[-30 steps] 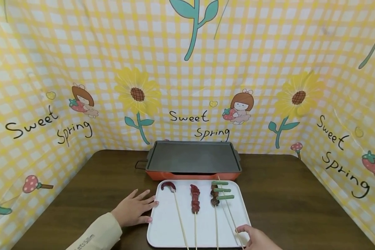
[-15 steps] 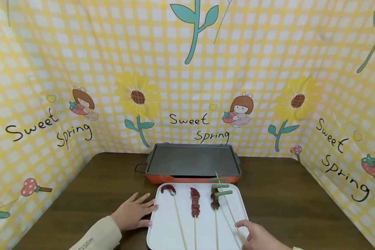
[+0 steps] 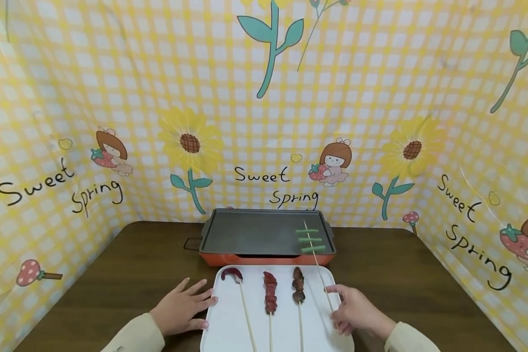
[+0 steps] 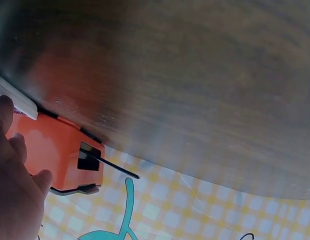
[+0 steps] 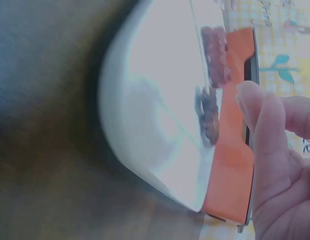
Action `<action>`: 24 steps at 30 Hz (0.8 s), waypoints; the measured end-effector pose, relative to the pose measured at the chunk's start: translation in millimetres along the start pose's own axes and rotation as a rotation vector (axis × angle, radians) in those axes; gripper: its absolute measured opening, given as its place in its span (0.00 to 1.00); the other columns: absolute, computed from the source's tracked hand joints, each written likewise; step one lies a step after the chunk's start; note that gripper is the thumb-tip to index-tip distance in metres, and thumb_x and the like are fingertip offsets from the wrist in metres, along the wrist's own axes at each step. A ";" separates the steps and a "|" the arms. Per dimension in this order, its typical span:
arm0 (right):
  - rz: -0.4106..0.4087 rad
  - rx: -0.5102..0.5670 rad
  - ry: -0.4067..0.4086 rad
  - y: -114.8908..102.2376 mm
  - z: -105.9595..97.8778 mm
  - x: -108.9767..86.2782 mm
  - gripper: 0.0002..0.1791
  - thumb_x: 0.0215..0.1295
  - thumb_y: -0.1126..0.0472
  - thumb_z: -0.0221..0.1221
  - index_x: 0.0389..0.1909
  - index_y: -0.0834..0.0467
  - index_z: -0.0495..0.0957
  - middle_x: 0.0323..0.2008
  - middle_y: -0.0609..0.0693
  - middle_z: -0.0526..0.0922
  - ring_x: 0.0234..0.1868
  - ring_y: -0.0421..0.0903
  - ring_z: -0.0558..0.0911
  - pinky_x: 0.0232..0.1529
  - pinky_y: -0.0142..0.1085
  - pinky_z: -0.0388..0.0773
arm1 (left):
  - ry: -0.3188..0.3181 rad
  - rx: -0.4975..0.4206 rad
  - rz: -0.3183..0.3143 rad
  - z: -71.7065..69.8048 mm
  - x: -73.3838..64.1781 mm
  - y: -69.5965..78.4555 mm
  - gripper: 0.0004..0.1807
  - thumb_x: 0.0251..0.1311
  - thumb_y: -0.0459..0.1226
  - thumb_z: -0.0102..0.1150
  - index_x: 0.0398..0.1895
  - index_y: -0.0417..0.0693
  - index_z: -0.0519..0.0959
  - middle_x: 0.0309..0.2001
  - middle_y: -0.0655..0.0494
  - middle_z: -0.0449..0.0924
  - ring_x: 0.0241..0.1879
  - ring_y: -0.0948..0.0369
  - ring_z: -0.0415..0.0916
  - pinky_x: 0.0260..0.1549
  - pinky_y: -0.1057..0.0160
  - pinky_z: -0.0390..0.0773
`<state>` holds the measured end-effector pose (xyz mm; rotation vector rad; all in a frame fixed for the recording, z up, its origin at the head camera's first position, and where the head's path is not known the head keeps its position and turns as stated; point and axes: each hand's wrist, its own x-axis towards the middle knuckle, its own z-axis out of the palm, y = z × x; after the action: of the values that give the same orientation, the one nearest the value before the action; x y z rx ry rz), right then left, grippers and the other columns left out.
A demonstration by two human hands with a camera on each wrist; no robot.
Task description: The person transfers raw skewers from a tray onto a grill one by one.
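Observation:
My right hand [image 3: 354,309] pinches the stick of a skewer threaded with three green bean pieces [image 3: 310,240], above the right side of the white tray [image 3: 229,327]. Its far end overlaps the dark plate of the electric griddle [image 3: 264,232] in the head view. On the tray lie a curved dark red skewer [image 3: 231,274], a red meat skewer [image 3: 270,293] and a brown skewer of mushroom-like lumps [image 3: 298,285]. My left hand [image 3: 182,307] has its fingers spread, fingertips at the tray's left rim.
Behind the tray, the griddle's orange base [image 3: 268,259] stands close to its far edge. A black wire handle [image 3: 192,243] juts out at the griddle's left. Yellow checked cloth [image 3: 264,122] hangs around the back and sides of the brown table [image 3: 127,274].
My right hand has moved forward, carrying the green bean skewer from over the brown skewer to over the griddle's front right. The left hand stays at the tray's rim.

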<state>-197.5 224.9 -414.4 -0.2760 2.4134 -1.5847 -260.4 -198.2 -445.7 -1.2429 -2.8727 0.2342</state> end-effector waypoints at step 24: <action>0.127 -0.027 0.126 -10.4 -29.3 74.9 0.31 0.58 0.77 0.58 0.65 0.74 0.66 0.15 0.51 0.79 0.13 0.40 0.76 0.18 0.33 0.78 | -0.049 0.025 -0.012 -4.9 3.4 1.7 0.35 0.62 0.65 0.44 0.65 0.58 0.74 0.64 0.56 0.74 0.68 0.51 0.65 0.62 0.38 0.61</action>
<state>-277.5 224.9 -400.9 -0.0274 2.4924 -1.5582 -261.2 -194.0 -441.3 -1.2333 -2.9076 0.3045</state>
